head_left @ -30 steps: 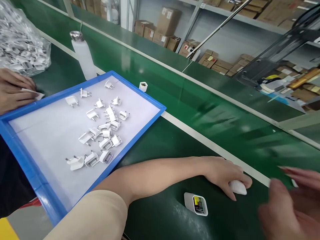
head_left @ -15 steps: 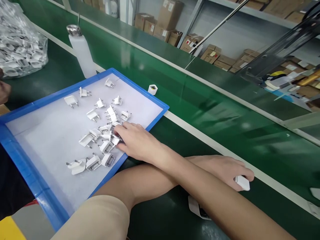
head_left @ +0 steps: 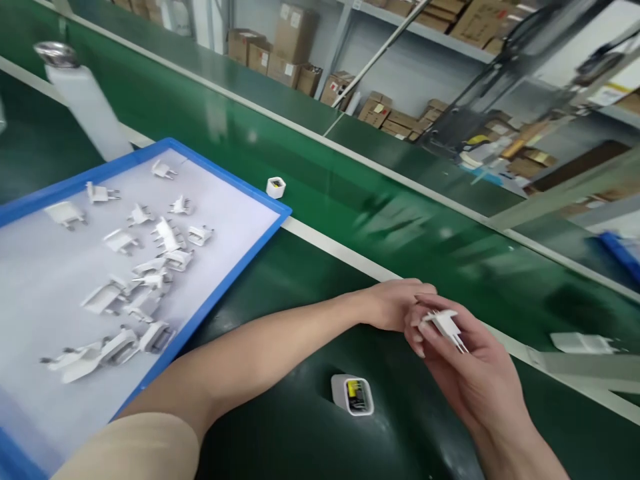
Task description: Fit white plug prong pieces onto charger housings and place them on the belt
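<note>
My left hand reaches in from the lower left with its fingers curled, partly hidden behind my right hand. The white charger housing seen in it half a second ago is covered now. Between the thumb and fingers of my right hand is a white plug cap, its two metal pins pointing down and to the right. Both hands meet above the green bench. Below them lies an open white charger housing with yellow and black parts inside. More plug caps lie scattered in a blue-rimmed tray at left.
Another open housing stands beyond the tray's far corner. A white bottle with a metal top stands behind the tray. At right, a white charger with pins lies past the pale strip. Shelves hold cardboard boxes.
My right hand has left the tray with a plug cap and come over to my left hand. The arms are no longer crossed. The view has shifted to the right.
</note>
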The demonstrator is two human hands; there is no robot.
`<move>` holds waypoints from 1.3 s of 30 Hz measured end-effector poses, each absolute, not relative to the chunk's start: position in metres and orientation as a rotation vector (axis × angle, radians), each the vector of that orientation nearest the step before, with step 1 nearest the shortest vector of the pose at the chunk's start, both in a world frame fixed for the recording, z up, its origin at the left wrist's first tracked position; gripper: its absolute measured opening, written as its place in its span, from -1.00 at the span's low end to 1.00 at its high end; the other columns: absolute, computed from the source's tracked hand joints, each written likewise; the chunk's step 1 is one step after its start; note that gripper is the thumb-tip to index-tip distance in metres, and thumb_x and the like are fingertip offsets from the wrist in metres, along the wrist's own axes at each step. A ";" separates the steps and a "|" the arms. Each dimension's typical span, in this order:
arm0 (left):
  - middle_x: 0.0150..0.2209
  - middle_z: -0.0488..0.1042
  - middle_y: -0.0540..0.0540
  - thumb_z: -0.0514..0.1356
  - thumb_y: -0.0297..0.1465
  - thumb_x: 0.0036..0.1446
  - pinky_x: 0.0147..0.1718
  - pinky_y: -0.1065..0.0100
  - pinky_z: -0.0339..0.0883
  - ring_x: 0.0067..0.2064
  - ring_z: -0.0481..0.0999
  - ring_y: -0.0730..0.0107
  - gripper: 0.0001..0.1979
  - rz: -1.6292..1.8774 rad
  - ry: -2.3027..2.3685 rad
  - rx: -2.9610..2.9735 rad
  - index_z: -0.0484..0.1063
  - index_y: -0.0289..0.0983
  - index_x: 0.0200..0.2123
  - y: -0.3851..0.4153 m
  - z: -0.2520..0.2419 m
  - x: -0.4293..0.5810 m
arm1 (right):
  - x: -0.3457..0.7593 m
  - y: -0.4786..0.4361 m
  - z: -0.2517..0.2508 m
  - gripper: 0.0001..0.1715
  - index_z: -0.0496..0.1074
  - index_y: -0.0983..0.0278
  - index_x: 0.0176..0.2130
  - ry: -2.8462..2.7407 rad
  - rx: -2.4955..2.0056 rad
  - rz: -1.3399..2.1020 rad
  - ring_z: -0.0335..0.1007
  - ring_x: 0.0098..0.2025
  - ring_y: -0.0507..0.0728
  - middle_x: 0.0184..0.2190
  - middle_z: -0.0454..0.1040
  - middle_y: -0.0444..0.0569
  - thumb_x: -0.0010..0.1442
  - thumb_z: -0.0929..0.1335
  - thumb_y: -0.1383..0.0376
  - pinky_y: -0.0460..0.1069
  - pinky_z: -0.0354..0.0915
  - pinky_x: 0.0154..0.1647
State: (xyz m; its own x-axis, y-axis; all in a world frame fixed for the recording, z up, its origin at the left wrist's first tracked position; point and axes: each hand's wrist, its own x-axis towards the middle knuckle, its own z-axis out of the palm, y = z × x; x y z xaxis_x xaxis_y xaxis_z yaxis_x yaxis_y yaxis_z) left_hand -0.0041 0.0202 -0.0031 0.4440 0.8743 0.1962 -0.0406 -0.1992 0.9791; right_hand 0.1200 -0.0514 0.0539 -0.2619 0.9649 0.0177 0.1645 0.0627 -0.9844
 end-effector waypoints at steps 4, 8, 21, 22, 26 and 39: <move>-0.36 0.28 0.04 0.34 -0.51 -0.06 -0.25 0.31 0.28 -0.26 0.35 0.36 -0.67 0.928 0.705 1.845 0.18 -0.21 -0.46 0.016 -0.012 0.002 | 0.179 -0.069 0.031 -0.47 0.50 0.04 0.12 -1.311 -1.243 1.304 0.32 -0.47 0.06 -0.38 0.44 -0.08 0.16 0.52 0.16 -0.02 0.27 -0.51; -0.25 0.34 0.02 0.31 -0.44 0.01 -0.29 0.36 0.23 -0.24 0.35 0.39 -0.73 0.904 0.745 1.950 0.23 -0.21 -0.31 0.009 -0.017 0.004 | 0.200 -0.077 0.011 -0.47 0.47 0.15 0.14 -1.241 -1.321 1.293 0.32 -0.46 0.04 -0.38 0.47 -0.07 0.22 0.49 0.13 -0.04 0.28 -0.49; -0.19 0.45 0.04 0.35 -0.32 0.00 -0.18 0.35 0.29 -0.15 0.45 0.33 -0.76 0.543 0.780 2.069 0.35 -0.21 -0.30 -0.009 -0.002 0.001 | 0.225 -0.081 0.004 -0.49 0.59 0.10 0.09 -1.760 -1.222 1.043 0.29 -0.39 0.05 -0.37 0.41 -0.11 0.19 0.51 0.03 -0.02 0.23 -0.39; -0.20 0.47 0.04 0.36 -0.31 -0.02 -0.18 0.34 0.28 -0.15 0.45 0.32 -0.74 0.519 0.786 2.074 0.35 -0.21 -0.32 -0.009 -0.002 0.001 | 0.224 -0.082 0.006 -0.49 0.61 0.11 0.05 -1.777 -1.206 1.050 0.30 -0.39 0.05 -0.36 0.45 -0.11 0.13 0.55 0.03 -0.02 0.24 -0.40; -0.20 0.51 0.02 0.36 -0.28 -0.05 -0.19 0.32 0.26 -0.12 0.46 0.24 -0.71 0.466 0.761 2.073 0.33 -0.21 -0.33 -0.008 -0.003 0.000 | 0.222 -0.086 0.007 -0.40 0.57 0.12 0.03 -1.636 -1.235 1.093 0.45 -0.38 0.08 -0.32 0.61 -0.10 0.01 0.62 0.08 0.00 0.36 -0.33; -0.23 0.52 -0.01 0.34 -0.29 -0.05 -0.13 0.27 0.27 -0.05 0.46 0.16 -0.74 0.463 0.657 2.119 0.32 -0.21 -0.36 -0.017 -0.004 0.006 | 0.218 -0.079 -0.002 -0.71 0.57 0.14 -0.20 -1.575 -1.024 0.882 0.52 -0.14 0.17 -0.21 0.59 -0.03 0.14 0.54 0.05 0.08 0.46 -0.19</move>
State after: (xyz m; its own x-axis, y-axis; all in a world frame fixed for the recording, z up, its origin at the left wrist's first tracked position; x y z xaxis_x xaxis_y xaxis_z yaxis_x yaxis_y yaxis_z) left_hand 0.0059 -0.0170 -0.0040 0.7938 0.6013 0.0908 0.2876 -0.5027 0.8152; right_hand 0.2178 -0.0785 -0.0017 -0.1222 0.9274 0.3535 0.1830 0.3711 -0.9104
